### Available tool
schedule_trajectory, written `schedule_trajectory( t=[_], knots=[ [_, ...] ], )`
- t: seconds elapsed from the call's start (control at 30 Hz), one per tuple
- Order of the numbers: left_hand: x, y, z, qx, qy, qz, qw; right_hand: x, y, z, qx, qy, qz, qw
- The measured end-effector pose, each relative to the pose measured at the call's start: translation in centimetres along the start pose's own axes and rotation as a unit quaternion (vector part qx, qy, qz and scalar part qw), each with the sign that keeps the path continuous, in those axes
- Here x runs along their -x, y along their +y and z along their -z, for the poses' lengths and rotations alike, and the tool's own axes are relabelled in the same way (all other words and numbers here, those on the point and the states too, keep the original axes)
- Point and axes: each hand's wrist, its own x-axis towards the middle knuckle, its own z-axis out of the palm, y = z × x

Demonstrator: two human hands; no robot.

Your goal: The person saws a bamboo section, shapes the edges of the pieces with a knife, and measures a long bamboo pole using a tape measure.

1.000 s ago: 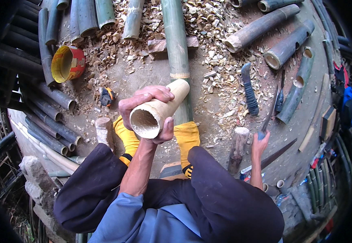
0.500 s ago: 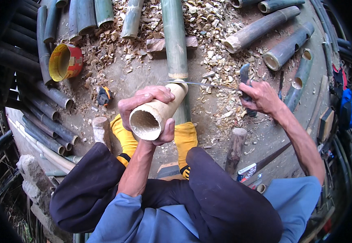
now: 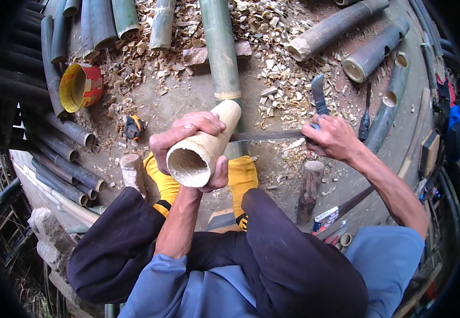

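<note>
My left hand [image 3: 190, 135] is wrapped round a pale, peeled bamboo tube [image 3: 206, 143], its open hollow end tilted toward me. The tube's far end lies against a long green bamboo pole [image 3: 222, 53]. My right hand [image 3: 329, 137] is closed on a knife; its handle is mostly hidden by the fingers. The long, narrow knife blade [image 3: 267, 136] points left and meets the tube's right side, where its tip is hidden. Just beyond my right hand shows a curved dark piece [image 3: 319, 91]; I cannot tell whether it joins the knife.
A wooden block [image 3: 198, 55] lies under the pole. Wood shavings [image 3: 277, 79] cover the far ground. A red and yellow bucket [image 3: 89, 87], a tape measure [image 3: 133, 127] and several bamboo tubes [image 3: 367, 53] lie around. Short wooden posts [image 3: 309, 185] stand near my yellow-covered feet.
The knife blade has moved from the tube's far end toward me, along its right side. My right hand came nearer with it. My left hand keeps its hold; the view has shifted slightly.
</note>
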Motion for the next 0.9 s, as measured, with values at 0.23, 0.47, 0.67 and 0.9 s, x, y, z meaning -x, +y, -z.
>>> schedule_trajectory(
  t=[0.23,0.47,0.67,0.9],
  knots=[
    [-3.2,-0.8,2.2,-0.042,0.085,0.093,0.991,6.4,4.6,-0.5,0.042,-0.099,-0.156,0.982],
    [-1.7,-5.4,4.8,-0.381,0.076,0.254,0.886,9.7,-0.5,-5.3,-0.102,0.201,-0.305,0.925],
    [7.5,-12.0,2.9,0.209,0.016,0.662,0.72,8.3,-9.4,-8.6,-0.297,0.234,-0.488,0.786],
    [7.8,-12.3,2.1,0.205,0.013,0.677,0.707,7.9,-14.2,-10.0,-0.348,0.263,-0.525,0.731]
  ],
)
